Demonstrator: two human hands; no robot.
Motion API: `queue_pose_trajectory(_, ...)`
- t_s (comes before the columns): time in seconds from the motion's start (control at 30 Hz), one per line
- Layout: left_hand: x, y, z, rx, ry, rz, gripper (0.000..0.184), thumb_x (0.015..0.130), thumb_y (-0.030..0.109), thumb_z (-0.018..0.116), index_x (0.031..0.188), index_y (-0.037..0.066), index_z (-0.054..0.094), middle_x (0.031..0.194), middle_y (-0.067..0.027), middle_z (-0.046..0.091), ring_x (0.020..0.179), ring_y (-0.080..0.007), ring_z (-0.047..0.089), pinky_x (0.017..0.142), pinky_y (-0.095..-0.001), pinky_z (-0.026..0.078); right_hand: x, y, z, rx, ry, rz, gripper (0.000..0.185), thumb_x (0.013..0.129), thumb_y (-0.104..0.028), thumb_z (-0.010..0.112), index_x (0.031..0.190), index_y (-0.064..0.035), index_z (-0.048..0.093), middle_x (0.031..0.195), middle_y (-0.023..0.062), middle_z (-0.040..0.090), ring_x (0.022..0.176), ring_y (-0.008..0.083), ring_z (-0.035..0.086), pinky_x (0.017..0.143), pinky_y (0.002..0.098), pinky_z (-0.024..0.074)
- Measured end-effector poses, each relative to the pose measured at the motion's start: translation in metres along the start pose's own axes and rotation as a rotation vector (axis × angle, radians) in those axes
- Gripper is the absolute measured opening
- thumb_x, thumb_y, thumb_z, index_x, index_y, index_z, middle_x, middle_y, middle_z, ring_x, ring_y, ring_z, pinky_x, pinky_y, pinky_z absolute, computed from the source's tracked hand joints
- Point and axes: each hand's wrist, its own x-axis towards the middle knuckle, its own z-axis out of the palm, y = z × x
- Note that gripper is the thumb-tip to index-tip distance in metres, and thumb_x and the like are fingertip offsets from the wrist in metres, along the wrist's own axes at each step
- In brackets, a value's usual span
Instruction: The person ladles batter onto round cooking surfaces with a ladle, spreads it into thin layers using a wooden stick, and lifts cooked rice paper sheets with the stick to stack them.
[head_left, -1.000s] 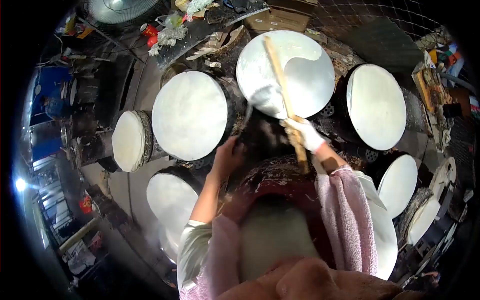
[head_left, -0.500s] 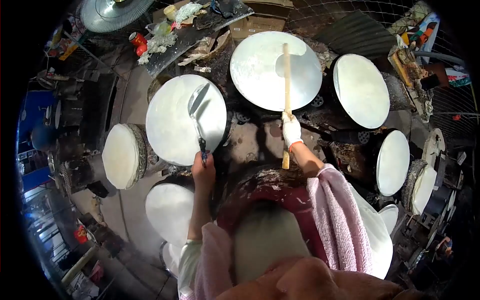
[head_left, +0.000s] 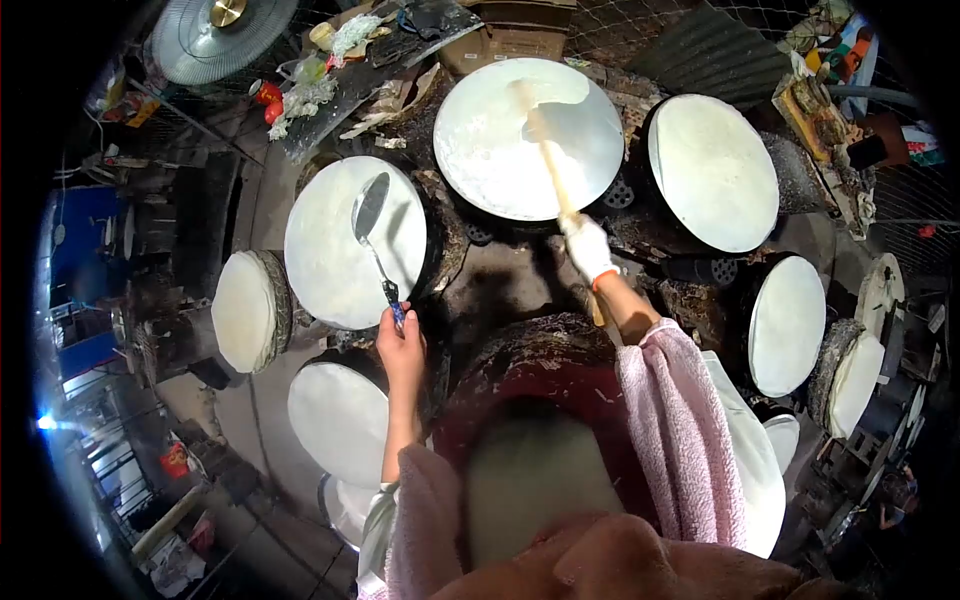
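Note:
My bare left hand (head_left: 402, 338) is closed round the blue handle of a metal ladle (head_left: 371, 208). The ladle's bowl is over a round pan (head_left: 330, 260) covered with a pale layer. A white glove covers my right hand (head_left: 586, 246), which grips a wooden stick (head_left: 546, 150). The stick's upper part, blurred, lies over the middle pan (head_left: 480, 130); its lower end shows below my wrist. White batter-like stuff covers much of that pan, with a bare grey patch at its upper right. Right of it stands another pale-covered pan (head_left: 712, 175).
More pale-topped round pans stand at the left (head_left: 245, 312), lower left (head_left: 338, 425) and right (head_left: 788, 325). Near my body is a dark red vat (head_left: 450, 415) with pale contents. A fan (head_left: 205, 40) and a littered board (head_left: 370, 85) are at the upper left.
The ladle has come from near the middle pan to over the left pan, then shifted slightly. The stick swung upright, then tilted left again. The camera view has shifted.

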Motion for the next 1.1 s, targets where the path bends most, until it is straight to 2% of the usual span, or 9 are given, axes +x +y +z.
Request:
queue_pose_trajectory(0.1,-0.004,-0.001,0.011,0.057,0.012,0.014,0.016,0.093,0.012,0.055,0.104,0.0,0.057,0.066,0.0037,0.049,0.054,-0.0043,0.04,0.049,-0.0208,0.034,0.01,0.058,0.006,-0.565,-0.092,-0.323,0.047,0.093,-0.05,0.044,0.102,-0.0054,0.056,0.077,0.0198,0.065,0.075,0.0365,0.064,0.069,0.0453,0.0505)
queue_pose_trajectory(0.33,-0.01,0.01,0.047,0.179,0.053,0.033,0.02,0.091,0.013,0.056,0.105,-0.001,0.058,0.078,-0.0003,0.055,0.066,-0.0069,0.045,0.06,-0.0227,0.039,0.07,0.033,-0.085,-0.341,0.124,-0.223,0.044,0.093,-0.043,0.047,0.097,-0.0018,0.06,0.089,0.0261,0.063,0.088,0.0416,0.061,0.073,0.0453,0.0492)
queue_pose_trajectory(0.43,-0.016,0.016,0.065,0.185,0.063,0.159,0.016,0.095,0.014,0.054,0.104,0.001,0.057,0.065,0.0076,0.044,0.052,-0.0012,0.034,0.045,-0.0202,0.026,0.054,0.042,-0.078,-0.363,-0.08,-0.178,0.042,0.092,-0.042,0.049,0.097,-0.0018,0.059,0.088,0.025,0.064,0.086,0.042,0.062,0.075,0.0442,0.0497)
queue_pose_trajectory(0.57,-0.026,0.011,0.077,0.177,0.075,0.117,0.017,0.095,0.014,0.055,0.105,0.001,0.056,0.066,0.0075,0.044,0.052,-0.0012,0.033,0.045,-0.0197,0.026,0.058,0.064,-0.11,-0.605,-0.096,-0.168,0.032,0.094,-0.034,0.046,0.092,-0.0045,0.058,0.08,0.0255,0.064,0.074,0.0394,0.065,0.067,0.0482,0.0515)
queue_pose_trajectory(0.77,-0.034,0.019,0.099,0.235,0.094,0.166,0.017,0.094,0.013,0.055,0.105,0.001,0.057,0.069,0.0078,0.044,0.056,-0.0011,0.034,0.048,-0.0195,0.027,0.148,0.053,-0.122,-0.407,0.195,-0.452,0.034,0.093,-0.037,0.051,0.09,-0.0035,0.057,0.075,0.0227,0.063,0.073,0.0436,0.061,0.063,0.0482,0.0477)
queue_pose_trajectory(0.83,-0.037,0.041,0.103,0.231,0.036,-0.012,0.022,0.091,0.012,0.057,0.107,-0.003,0.058,0.092,-0.0064,0.062,0.083,-0.01,0.054,0.077,-0.0256,0.045,0.121,0.063,-0.118,-0.684,0.141,-0.683,0.033,0.094,-0.036,0.049,0.102,-0.0051,0.059,0.077,0.0203,0.064,0.069,0.0397,0.062,0.06,0.0479,0.0477)
queue_pose_trajectory(0.9,-0.033,0.038,0.104,0.227,0.029,-0.005,0.022,0.091,0.012,0.057,0.107,-0.004,0.058,0.091,-0.0067,0.062,0.081,-0.0103,0.054,0.075,-0.0255,0.045,0.082,0.057,-0.126,-0.563,-0.045,-0.373,0.038,0.094,-0.035,0.049,0.12,-0.007,0.053,0.075,0.0187,0.064,0.066,0.038,0.062,0.057,0.0475,0.0476)
queue_pose_trajectory(1.03,-0.033,0.046,0.108,0.25,0.005,0.058,0.021,0.092,0.012,0.057,0.106,-0.004,0.057,0.088,-0.0049,0.061,0.077,-0.0091,0.052,0.072,-0.0243,0.043,0.118,0.058,-0.124,-0.738,0.221,-0.386,0.053,0.096,-0.033,0.043,0.139,-0.0045,0.032,0.072,0.0188,0.064,0.062,0.0323,0.064,0.047,0.0413,0.0476)
queue_pose_trajectory(1.1,-0.034,0.043,0.109,0.26,0.01,0.109,0.02,0.094,0.014,0.055,0.105,-0.003,0.056,0.085,0.0005,0.055,0.074,-0.0063,0.046,0.067,-0.0222,0.039,0.162,0.044,-0.11,-0.761,0.368,-0.476,0.056,0.094,-0.031,0.047,0.141,-0.0069,0.03,0.085,0.0212,0.065,0.073,0.0366,0.064,0.06,0.0465,0.0494)
